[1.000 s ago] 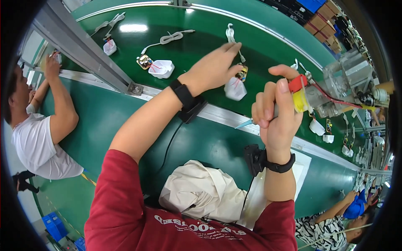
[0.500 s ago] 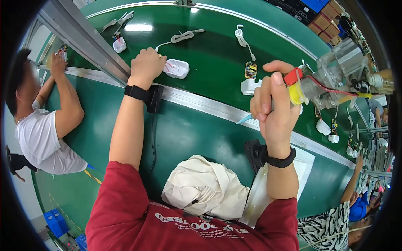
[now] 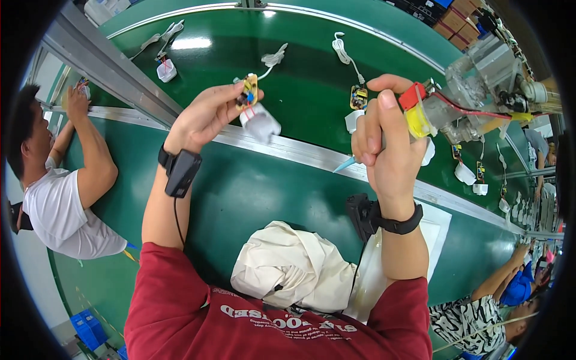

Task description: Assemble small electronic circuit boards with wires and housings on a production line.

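Note:
My left hand (image 3: 201, 114) pinches a small circuit board (image 3: 248, 94) by its edge. A white plastic housing (image 3: 262, 125) hangs from it on red wires, blurred by motion, and a bundled white cord (image 3: 274, 58) trails behind. My right hand (image 3: 390, 147) is wrapped round a dispensing gun (image 3: 474, 90) with a clear body, a red part and a yellow part. Its tapered blue nozzle (image 3: 344, 164) points down to the left, apart from the board. Just beyond that hand lies another circuit board (image 3: 359, 97) with a white housing (image 3: 354, 121).
A metal rail (image 3: 300, 152) runs between my bench and the green belt (image 3: 306, 90). More corded boards with housings (image 3: 465, 174) lie along it. A metal post (image 3: 114, 63) rises at left. A white cloth bundle (image 3: 294, 267) sits before me. Co-workers (image 3: 66, 192) sit on both sides.
My left hand has lifted the circuit board off the belt toward me, with its housing dangling and the cord pulled along. My right hand has barely moved.

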### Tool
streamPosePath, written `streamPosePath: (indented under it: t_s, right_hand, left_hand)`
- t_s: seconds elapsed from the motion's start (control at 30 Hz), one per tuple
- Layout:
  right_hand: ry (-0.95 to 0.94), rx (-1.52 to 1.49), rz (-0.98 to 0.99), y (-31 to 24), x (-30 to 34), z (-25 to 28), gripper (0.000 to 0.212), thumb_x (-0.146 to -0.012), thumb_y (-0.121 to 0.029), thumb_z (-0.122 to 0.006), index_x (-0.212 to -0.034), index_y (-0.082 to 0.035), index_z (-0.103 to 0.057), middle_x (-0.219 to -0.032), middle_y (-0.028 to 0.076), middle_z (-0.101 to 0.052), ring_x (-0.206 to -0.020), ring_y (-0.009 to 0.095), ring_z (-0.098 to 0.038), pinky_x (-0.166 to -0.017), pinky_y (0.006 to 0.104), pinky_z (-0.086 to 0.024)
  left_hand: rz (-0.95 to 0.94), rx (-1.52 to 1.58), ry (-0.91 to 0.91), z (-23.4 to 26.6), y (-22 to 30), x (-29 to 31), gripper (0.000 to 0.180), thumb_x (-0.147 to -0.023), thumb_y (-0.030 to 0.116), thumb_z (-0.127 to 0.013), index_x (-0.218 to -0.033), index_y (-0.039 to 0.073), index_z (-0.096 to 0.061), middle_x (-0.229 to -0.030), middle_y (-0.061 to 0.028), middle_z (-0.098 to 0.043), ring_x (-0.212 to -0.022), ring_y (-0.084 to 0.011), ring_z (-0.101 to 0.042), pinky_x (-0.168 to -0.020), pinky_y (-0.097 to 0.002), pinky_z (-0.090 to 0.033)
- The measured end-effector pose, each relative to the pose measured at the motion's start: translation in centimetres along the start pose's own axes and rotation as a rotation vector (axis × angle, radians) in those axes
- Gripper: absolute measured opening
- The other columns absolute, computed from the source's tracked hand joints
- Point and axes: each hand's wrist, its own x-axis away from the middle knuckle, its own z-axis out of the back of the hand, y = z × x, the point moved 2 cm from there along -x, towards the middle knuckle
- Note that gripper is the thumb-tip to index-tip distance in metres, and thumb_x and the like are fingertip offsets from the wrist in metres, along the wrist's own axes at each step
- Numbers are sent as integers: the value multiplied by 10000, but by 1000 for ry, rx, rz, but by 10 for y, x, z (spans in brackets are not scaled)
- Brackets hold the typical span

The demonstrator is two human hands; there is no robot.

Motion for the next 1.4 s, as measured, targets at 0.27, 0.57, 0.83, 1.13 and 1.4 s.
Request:
streamPosePath:
  t_s: [0.27, 0.57, 0.83, 1.13, 1.4]
  right_hand:
    - [56, 89, -38, -9, -3, -1, 250, -998, -232, -444, -1101, -11, -498, -515, -18, -337, -373, 56, -285, -351, 232, -237]
    - [68, 70, -9, -3, -14, 12, 226, -995, -231, -447, -1061, -19, -488, -507, -7, -340, -363, 67, -278, -348, 235, -225]
    - [39, 8, -9, 8, -11, 17, 136, -990, -208, -440, -972, -73, -449, -493, -9, -336, -353, 68, -263, -339, 233, -206]
    - [3, -55, -17, 17, -11, 19, 115, -986, -173, -411, -893, -105, -411, -492, -10, -351, -350, 67, -275, -339, 231, -209]
    - [18, -22, -32, 16, -12, 14, 111, -976, -160, -406, -879, -106, -409, -486, -9, -351, -341, 69, -271, -336, 232, -208]
  left_hand:
    - [357, -59, -337, -47, -71, 20, 320, -945, 117, -569, -1213, -43, -501, -1117, -155, -620, -1033, -221, -637, -885, -301, -524]
    - [215, -200, -506, -107, -114, 25, 350, -900, 16, -604, -1225, 1, -474, -1073, -68, -619, -956, -126, -624, -791, -269, -537]
    - [259, -96, -492, -109, -115, 19, 331, -897, 23, -625, -1203, 5, -501, -1042, -37, -604, -901, -92, -616, -738, -244, -523]
    - [224, -77, -551, -105, -120, 18, 348, -907, 52, -622, -1230, 8, -499, -1068, -39, -606, -920, -96, -612, -753, -249, -525]
    - [230, -82, -526, -103, -119, 18, 353, -904, 48, -619, -1235, 8, -504, -1079, -40, -603, -936, -98, -608, -786, -255, -523]
